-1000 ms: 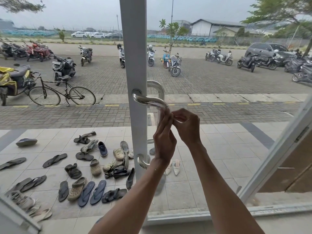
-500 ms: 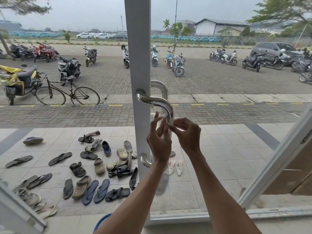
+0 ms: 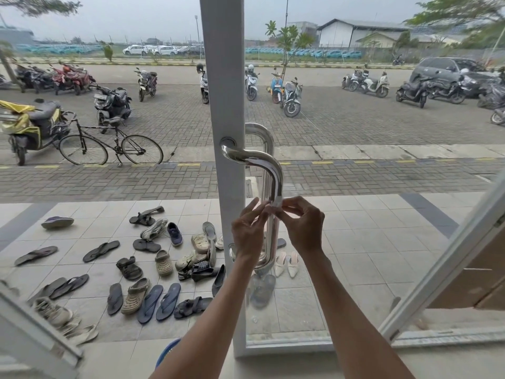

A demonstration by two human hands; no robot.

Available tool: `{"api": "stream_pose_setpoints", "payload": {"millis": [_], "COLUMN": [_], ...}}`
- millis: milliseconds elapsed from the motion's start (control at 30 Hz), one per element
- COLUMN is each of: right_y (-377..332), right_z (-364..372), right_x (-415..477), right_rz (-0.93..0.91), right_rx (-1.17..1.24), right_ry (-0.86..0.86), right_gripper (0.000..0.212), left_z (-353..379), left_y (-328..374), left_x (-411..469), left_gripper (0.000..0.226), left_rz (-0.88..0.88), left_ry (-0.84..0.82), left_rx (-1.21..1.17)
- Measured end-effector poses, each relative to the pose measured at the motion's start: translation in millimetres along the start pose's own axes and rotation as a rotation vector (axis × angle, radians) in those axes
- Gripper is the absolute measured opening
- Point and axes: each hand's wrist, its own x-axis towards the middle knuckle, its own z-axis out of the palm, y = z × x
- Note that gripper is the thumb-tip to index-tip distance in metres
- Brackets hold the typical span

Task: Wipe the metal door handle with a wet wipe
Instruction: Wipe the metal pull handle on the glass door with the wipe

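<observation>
Head view, only one available: both hands up at the door handle (image 3: 266,170), a polished stainless tube, round section, mirror finish, bent from a horizontal stub off the white door frame (image 3: 222,77) into a long vertical run. Wet wipe (image 3: 276,205) sits on the vertical run just below the bend, a small pale translucent strip, thin and limp, apparently wrapped around the tube. Left hand (image 3: 250,233) pinches one end with thumb and forefinger, other fingers fanned loose; right hand (image 3: 303,228) pinches the other end, fingers curled in. Nothing else in either hand. Judgement: holding both ends keeps the wipe tensioned around the round tube so it contacts most of the circumference, better than a flat palm wipe on a curved surface. Starting near the bend makes sense for working down the run. A second matching handle shows through the glass pane (image 3: 341,242) on the outer side, untouched. Glass is clear with faint smears low down. Outside, matte tiled porch (image 3: 369,255) with scattered sandals (image 3: 153,296), rubber and foam mostly; a bicycle (image 3: 112,146) and parked motorbikes on block paving beyond. How much of the lower run has been wiped I cannot tell; the hands cover part of it.
</observation>
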Motion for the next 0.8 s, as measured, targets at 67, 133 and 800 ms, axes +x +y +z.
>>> {"api": "stream_pose_setpoints", "payload": {"millis": [67,133,800], "right_y": [8.5,15.5,42.2], "right_z": [2.5,4.0,11.2], "right_x": [-9.2,-17.2,-38.5], "right_rz": [0.022,0.047,0.164], "right_rx": [-0.034,-0.047,-0.116], "right_ry": [-0.017,-0.040,-0.059], "right_gripper": [0.028,0.029,0.031], "left_z": [-4.8,-7.9,-27.5], "left_y": [-2.3,-3.0,-36.5], "left_x": [-4.9,-8.5,-3.1], "left_gripper": [0.025,0.026,0.024], "left_rz": [-0.037,-0.023,-0.110], "left_ry": [-0.029,-0.046,-0.170], "left_rx": [0.003,-0.029,0.161]}}
